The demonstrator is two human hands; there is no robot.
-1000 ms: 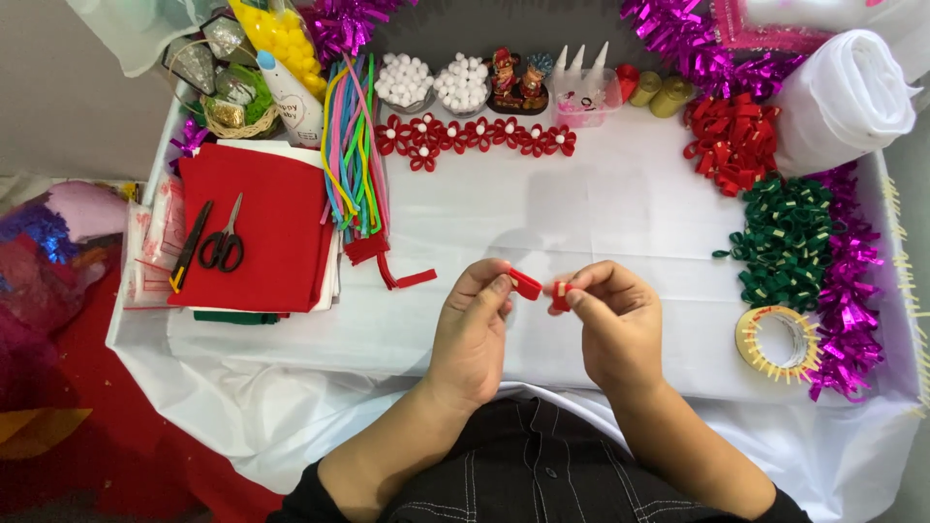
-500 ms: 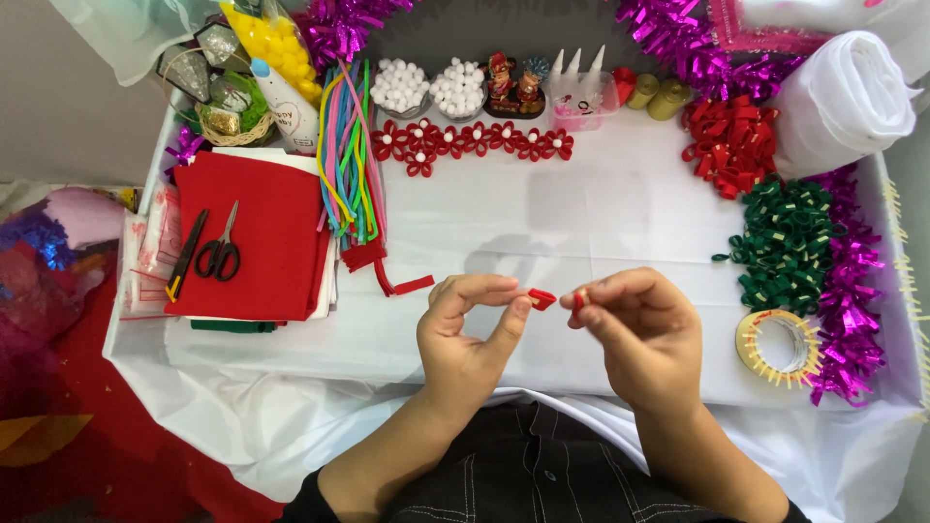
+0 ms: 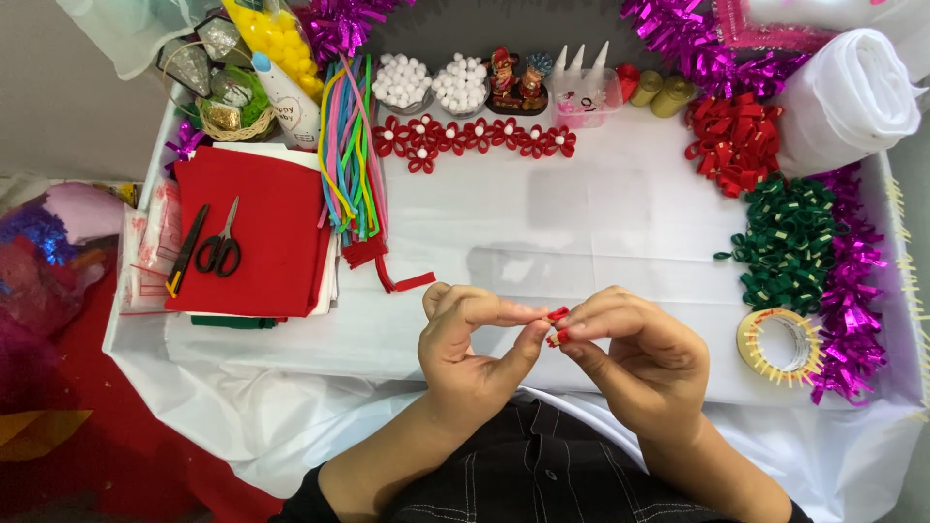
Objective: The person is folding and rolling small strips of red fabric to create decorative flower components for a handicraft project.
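A table (image 3: 601,223) w/ a white cloth fills the view, craft stuff along its edges. Compared w/ half a second ago, the two hands have come together: before there was a gap between them, each pinching its own red bit; now the fingertips meet at one point, near the front edge of the table.

The red piece (image 3: 557,325) is small, looks like soft felt, mostly hidden by the fingers; its exact shape I cannot tell. The left hand (image 3: 475,353) has thumb and index closed on it from the left, other fingers curled. The right hand (image 3: 644,363) pinches it from the right side, thumb and index pressed together on it, knuckles up, wrist bent inward.

Around: flat red felt sheets (image 3: 266,232) w/ black scissors (image 3: 221,247) lying on top, at left. A bundle of coloured fuzzy wires (image 3: 354,145) beside them. A row of red flowers (image 3: 475,138) w/ white centres at the back. At right, red loops (image 3: 731,140), green loops (image 3: 790,242), shiny purple tinsel (image 3: 852,291) and a tape roll (image 3: 780,341).
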